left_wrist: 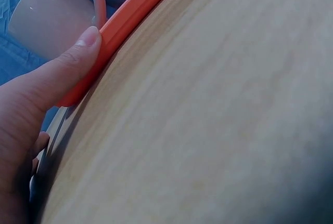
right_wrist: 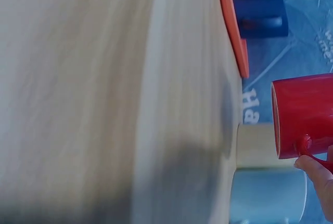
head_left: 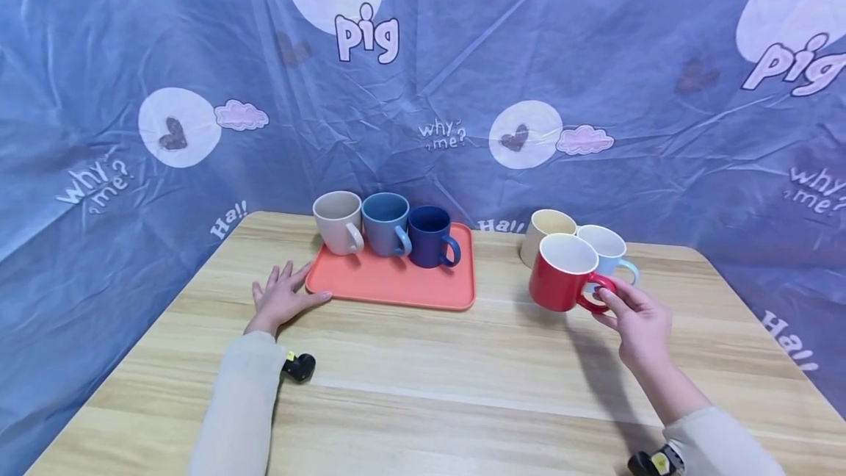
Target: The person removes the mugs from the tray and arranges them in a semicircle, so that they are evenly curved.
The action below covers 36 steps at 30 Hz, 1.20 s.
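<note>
Red cylindrical mug (head_left: pixel 558 283) held above the wood-grain table (head_left: pixel 423 388)
Right hand (head_left: pixel 644 325): fingers pinching its handle, at three o'clock from the coral rectangular tray (head_left: pixel 390 285). Left hand (head_left: pixel 280 301): fingers apart, touching the tray's eight-o'clock corner.

The red mug (head_left: pixel 555 286) in the right hand (head_left: pixel 644 325) looks smooth and glossy. Touching the left hand (head_left: pixel 280 303), the tray (head_left: pixel 390 285) resembles smooth plastic. Wood-grained table (head_left: pixel 463 388) below both, creased cloth (head_left: pixel 456 87) beyond.
</note>
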Tool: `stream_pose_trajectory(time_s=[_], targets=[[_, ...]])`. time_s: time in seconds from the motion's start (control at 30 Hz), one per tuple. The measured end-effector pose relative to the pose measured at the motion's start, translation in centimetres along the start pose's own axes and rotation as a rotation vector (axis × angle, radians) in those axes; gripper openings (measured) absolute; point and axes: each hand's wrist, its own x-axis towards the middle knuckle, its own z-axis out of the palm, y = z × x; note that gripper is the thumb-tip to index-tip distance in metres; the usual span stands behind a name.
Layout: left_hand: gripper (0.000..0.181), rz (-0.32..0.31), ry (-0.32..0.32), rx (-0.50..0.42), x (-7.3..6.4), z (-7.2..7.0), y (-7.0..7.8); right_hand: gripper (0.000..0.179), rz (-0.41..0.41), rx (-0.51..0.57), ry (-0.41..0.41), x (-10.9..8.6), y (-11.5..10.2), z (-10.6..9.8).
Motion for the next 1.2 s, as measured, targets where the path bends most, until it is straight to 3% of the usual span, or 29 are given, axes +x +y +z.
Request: stream_pose_trajectory(time_s=[0.3, 0.57, 0.8, 0.93, 1.2], targets=[[0.093, -0.005, -0.004, -0.01, 0.1, 0.1, -0.1, 0.04, 0.05, -0.003, 0.063, -0.8, -0.9, -2.3], [0.094, -0.003, 0.0, -0.009, 0.2, 0.1, -0.2, 0.038, 0.076, 0.058, 0.083, -1.4, -1.8, -3.3], [0.093, -0.005, -0.001, 0.006, 0.0, 0.0, -0.2, 0.023, 0.116, -0.033, 0.125, -3.3, -4.6, -1.8], [0.093, -0.004, -0.004, 0.004, 0.0, -0.1, -0.1, 0.019, 0.144, 0.011, 0.157, -4.3, -6.1, -0.6], [0.092, 0.002, -0.003, -0.012, -0.2, -0.2, 0.1, 0.023, 0.186, -0.023, 0.281, -4.6, -6.6, -0.7]])
